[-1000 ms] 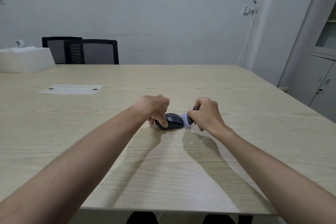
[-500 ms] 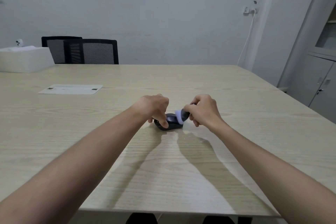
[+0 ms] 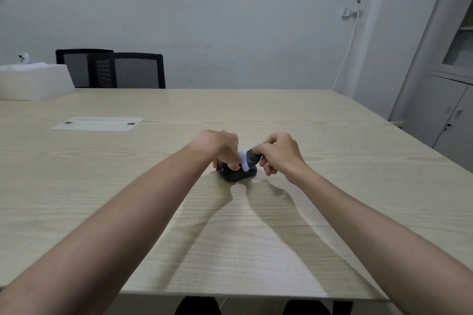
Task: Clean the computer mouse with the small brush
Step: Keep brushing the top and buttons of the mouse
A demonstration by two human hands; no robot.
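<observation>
A black computer mouse [image 3: 234,175] lies on the wooden table [image 3: 332,161] near its middle. My left hand [image 3: 220,144] grips the mouse from the left, thumb and fingers pressed on its top and side. My right hand [image 3: 280,152] is closed on a small brush [image 3: 249,158] with a dark handle and white bristles. The white bristles rest on top of the mouse, right beside my left fingers. Much of the mouse's far side is hidden by my hands.
A flat white card [image 3: 97,123] lies on the table to the far left. A white box [image 3: 33,82] stands at the back left corner. Two black mesh chairs [image 3: 115,69] stand behind the table. A grey cabinet [image 3: 450,100] stands at the right.
My right hand has carried the brush leftward from beside the mouse's right end onto its top. My left hand has kept its hold on the mouse.
</observation>
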